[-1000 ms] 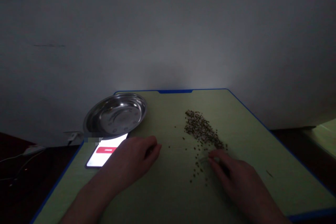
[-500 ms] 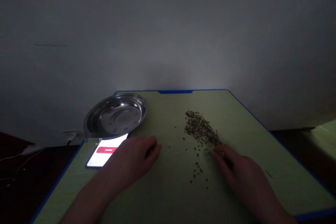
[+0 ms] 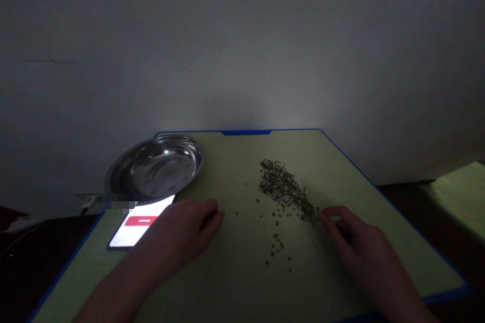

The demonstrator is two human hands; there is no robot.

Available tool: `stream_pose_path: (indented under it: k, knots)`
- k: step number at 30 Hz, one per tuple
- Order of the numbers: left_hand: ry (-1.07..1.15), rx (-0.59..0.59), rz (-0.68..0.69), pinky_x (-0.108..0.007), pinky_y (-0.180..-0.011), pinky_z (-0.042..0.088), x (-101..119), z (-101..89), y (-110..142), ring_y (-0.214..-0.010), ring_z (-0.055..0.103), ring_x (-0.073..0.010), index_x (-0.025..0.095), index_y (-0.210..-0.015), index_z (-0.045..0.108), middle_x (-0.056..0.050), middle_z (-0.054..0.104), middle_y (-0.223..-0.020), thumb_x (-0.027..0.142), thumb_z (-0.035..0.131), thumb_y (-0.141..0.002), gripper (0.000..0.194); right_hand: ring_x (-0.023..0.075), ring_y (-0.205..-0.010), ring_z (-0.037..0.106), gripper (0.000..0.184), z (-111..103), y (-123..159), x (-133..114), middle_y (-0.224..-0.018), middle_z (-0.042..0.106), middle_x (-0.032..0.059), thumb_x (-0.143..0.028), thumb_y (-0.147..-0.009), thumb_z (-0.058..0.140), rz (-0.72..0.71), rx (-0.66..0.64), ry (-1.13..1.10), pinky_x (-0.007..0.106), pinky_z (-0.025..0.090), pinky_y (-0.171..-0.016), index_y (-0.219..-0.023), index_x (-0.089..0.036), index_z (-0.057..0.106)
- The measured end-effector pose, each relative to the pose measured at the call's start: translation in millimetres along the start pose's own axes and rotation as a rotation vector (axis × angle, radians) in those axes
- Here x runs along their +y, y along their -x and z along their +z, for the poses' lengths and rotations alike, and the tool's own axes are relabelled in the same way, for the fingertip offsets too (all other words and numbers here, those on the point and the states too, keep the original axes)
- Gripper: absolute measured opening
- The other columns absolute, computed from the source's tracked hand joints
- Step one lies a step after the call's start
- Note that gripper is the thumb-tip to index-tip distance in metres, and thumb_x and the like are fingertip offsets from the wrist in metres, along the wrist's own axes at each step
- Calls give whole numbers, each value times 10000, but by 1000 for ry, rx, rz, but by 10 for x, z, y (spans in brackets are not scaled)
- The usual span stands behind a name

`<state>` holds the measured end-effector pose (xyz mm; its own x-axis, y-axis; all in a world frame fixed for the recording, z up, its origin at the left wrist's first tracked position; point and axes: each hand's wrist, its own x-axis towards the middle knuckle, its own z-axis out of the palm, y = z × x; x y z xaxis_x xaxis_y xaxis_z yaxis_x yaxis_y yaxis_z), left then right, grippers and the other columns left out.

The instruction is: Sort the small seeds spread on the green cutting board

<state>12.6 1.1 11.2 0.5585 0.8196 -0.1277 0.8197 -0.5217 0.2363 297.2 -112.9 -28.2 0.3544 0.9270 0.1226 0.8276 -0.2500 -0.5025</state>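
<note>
The right hand's (image 3: 366, 247) grip is closing in a pinch, thumb and forefinger tips meeting just beside the near right end of a heap of small, dark, seed-like grains (image 3: 282, 184); a faint, sheer sliver is seeming to show at the fingertips, but blur is keeping me from telling what, if anything, they are clamping. That hand is now sitting farther right against the heap than a moment ago, so the narrow tail of grains is showing more fully instead of disappearing behind the fingers. The heap is lying on the pale green, blue-edged surface (image 3: 235, 277), slanting from its broad far end toward the right hand, with stray grains scattering on its left and near sides. The left hand (image 3: 185, 227) is resting half curled, its thumb and finger tips coming together well apart from the heap; whether it is holding anything is staying hidden. Its wrist and forearm are partly covering a lit phone (image 3: 127, 234) with a red bar on its white screen. Beyond the phone, a shallow stainless steel basin (image 3: 162, 174) is standing at the left, its rim overlapping the phone's far end, its inside showing reflections and faint round marks, with no grains appearing there.
</note>
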Motion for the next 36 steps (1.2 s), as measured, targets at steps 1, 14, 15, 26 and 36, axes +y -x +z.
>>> stream_pose_path:
  k: [1, 14, 15, 26, 36]
  knots:
    - [2, -2, 3, -259, -518, 251, -2, -1, 0, -552, 493, -125, 183, -687, 525, -5, 550, -611, 394, 334, -901, 356, 234, -560, 661, 351, 27, 1, -22, -675, 720, 38, -516, -891, 380, -11, -1, 3, 327, 472, -542, -934, -261, 618]
    - [2, -26, -6, -270, -530, 266, 3, 6, -11, -571, 507, -141, 190, -689, 526, -15, 567, -625, 398, 324, -897, 357, 261, -615, 679, 348, 37, -12, 90, -707, 725, 36, -515, -888, 373, 29, -41, 69, 353, 473, -568, -932, -276, 622]
    - [2, -26, -8, -270, -530, 266, 3, 5, -10, -570, 507, -142, 190, -691, 526, -15, 568, -626, 398, 322, -897, 357, 264, -617, 677, 353, 23, -16, 109, -706, 726, 36, -525, -883, 375, 35, -34, 75, 359, 472, -576, -928, -276, 621]
    - [-9, -19, -12, -268, -528, 272, 5, -7, -11, -575, 511, -143, 190, -694, 531, -19, 569, -631, 393, 323, -899, 356, 234, -604, 674, 301, 48, -173, 17, -684, 713, 35, -442, -917, 384, -75, 2, 120, 311, 439, -550, -921, -248, 615]
    - [13, -8, 2, -264, -521, 254, -12, 13, -1, -560, 502, -135, 186, -686, 527, -11, 561, -620, 388, 336, -896, 348, 227, -598, 667, 294, 71, -273, -54, -670, 702, 28, -418, -922, 382, -162, -54, 214, 311, 434, -551, -934, -245, 620]
